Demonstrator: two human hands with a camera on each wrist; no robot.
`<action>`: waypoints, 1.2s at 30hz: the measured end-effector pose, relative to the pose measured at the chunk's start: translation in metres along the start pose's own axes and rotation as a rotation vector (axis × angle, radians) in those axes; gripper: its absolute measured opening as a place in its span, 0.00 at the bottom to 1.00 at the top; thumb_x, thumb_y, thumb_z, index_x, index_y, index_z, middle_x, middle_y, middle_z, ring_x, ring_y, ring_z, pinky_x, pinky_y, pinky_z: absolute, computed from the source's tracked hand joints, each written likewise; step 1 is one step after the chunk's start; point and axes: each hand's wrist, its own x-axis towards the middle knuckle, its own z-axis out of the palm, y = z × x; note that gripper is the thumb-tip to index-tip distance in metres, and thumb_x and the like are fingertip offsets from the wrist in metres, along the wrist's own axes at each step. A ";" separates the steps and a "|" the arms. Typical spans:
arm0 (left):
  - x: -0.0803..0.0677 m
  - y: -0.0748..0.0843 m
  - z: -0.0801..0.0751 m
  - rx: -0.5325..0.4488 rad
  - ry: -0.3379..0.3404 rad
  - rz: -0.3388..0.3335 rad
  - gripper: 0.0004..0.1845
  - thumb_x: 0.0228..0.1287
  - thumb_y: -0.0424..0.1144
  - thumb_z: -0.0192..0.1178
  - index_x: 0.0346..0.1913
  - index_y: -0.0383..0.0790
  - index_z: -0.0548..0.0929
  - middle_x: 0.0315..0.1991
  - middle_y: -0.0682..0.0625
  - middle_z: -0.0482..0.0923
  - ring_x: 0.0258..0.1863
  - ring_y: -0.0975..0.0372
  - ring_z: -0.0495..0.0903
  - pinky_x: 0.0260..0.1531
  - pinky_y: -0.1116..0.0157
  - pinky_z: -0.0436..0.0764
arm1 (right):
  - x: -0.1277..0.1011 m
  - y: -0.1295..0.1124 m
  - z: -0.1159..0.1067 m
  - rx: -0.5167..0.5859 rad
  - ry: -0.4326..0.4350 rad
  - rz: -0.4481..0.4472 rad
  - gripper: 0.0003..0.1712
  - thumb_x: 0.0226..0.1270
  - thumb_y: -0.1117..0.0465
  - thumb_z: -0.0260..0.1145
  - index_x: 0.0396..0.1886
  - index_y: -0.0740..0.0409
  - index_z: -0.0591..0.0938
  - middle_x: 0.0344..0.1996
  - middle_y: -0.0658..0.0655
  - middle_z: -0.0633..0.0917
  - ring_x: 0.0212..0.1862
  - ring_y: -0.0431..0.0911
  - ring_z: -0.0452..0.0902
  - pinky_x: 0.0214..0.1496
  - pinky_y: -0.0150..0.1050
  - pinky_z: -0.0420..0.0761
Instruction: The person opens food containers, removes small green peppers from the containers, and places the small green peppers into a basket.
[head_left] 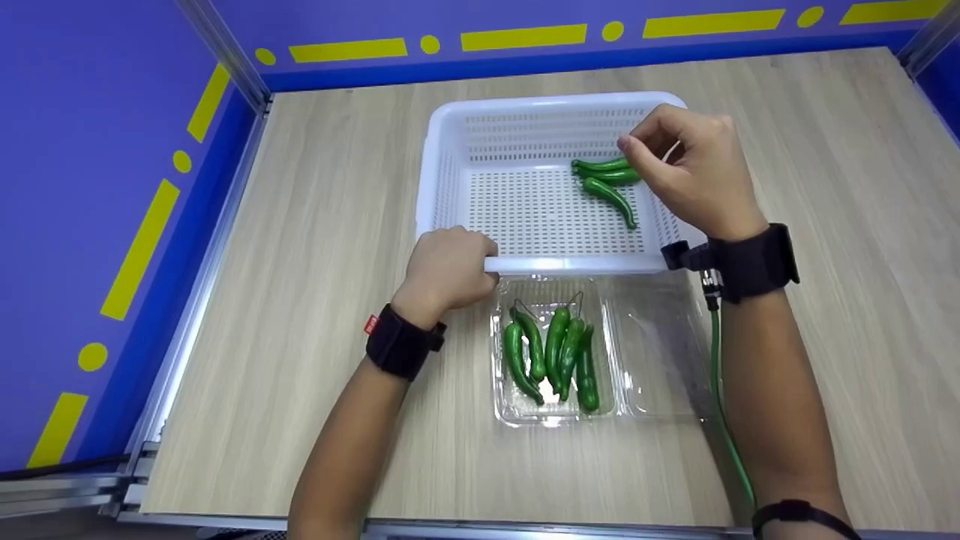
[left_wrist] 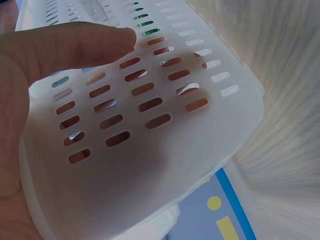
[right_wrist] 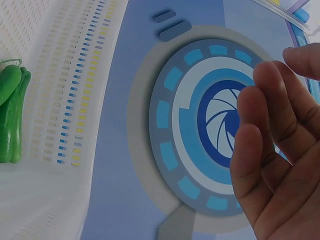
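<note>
Right hand (head_left: 694,169), fingers loosely curled and empty, hovers over three green peppers (head_left: 609,184) lying crosswise in the white basket (head_left: 555,105), whose near rim the left hand (head_left: 448,266) grips.

The head view looks steeply down from above onto the table (head_left: 315,225), taking in both forearms, the white basket (head_left: 457,127) and the clear tray (head_left: 510,409). The left wrist view sits very close against the basket's (left_wrist: 150,165) slotted outer wall, looking along it. The right wrist view looks past the fingers (right_wrist: 265,150) at the basket's (right_wrist: 75,100) wall and the green peppers (right_wrist: 10,115), which the head view (head_left: 611,187) shares.
</note>
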 end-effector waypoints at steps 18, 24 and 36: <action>0.000 0.000 0.001 -0.009 -0.020 -0.003 0.04 0.57 0.42 0.62 0.29 0.49 0.86 0.22 0.55 0.79 0.25 0.57 0.78 0.27 0.57 0.77 | -0.001 0.000 0.002 0.000 -0.025 -0.021 0.11 0.69 0.57 0.67 0.33 0.60 0.86 0.27 0.48 0.86 0.24 0.35 0.76 0.29 0.24 0.74; 0.001 0.000 0.002 -0.003 -0.010 -0.004 0.04 0.56 0.42 0.62 0.27 0.49 0.84 0.21 0.55 0.77 0.24 0.57 0.78 0.26 0.56 0.77 | -0.002 0.000 0.003 -0.001 -0.030 -0.032 0.11 0.70 0.56 0.67 0.32 0.60 0.86 0.25 0.48 0.85 0.24 0.35 0.75 0.28 0.24 0.73; 0.000 0.001 0.001 0.017 0.001 0.005 0.04 0.56 0.42 0.62 0.28 0.49 0.85 0.22 0.54 0.79 0.25 0.57 0.78 0.26 0.56 0.78 | -0.003 -0.001 0.002 0.005 -0.035 -0.035 0.11 0.70 0.56 0.67 0.32 0.60 0.86 0.27 0.48 0.86 0.23 0.36 0.75 0.27 0.24 0.73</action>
